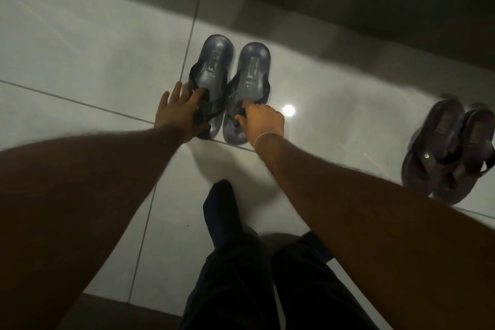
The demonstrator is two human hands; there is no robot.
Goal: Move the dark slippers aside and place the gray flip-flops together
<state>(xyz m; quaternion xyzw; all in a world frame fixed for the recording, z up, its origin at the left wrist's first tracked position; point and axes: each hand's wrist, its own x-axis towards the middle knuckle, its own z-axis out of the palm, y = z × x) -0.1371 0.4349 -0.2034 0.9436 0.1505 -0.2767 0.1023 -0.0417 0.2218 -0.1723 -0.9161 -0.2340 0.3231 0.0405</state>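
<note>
The floor (pixel 80 43) is pale glossy tile with thin dark grout lines, and a bright spot of light reflects off it just right of the middle. A dark, shadowed strip runs along the top edge. At the bottom, the person's legs (pixel 241 284) in dark trousers stand on the tile, one foot pointing forward.

Two bare forearms reach down from the lower corners toward the middle of the floor. There the gray flip-flops (pixel 230 88) lie side by side, touching or nearly so, heels away from the person and toes toward them, the left one straddling a grout line.

The dark slippers (pixel 450 147) sit well apart at the right edge, close together, one partly overlapping the other.

The left hand (pixel 179 113) rests on the toe end of the left flip-flop, fingers (pixel 171 94) spread, thumb hooked over the black strap. The right hand (pixel 263 122) is at the toe end of the right flip-flop, its fingers curled together and pinching that strap. A thin pale band (pixel 263 135) circles the right wrist.
</note>
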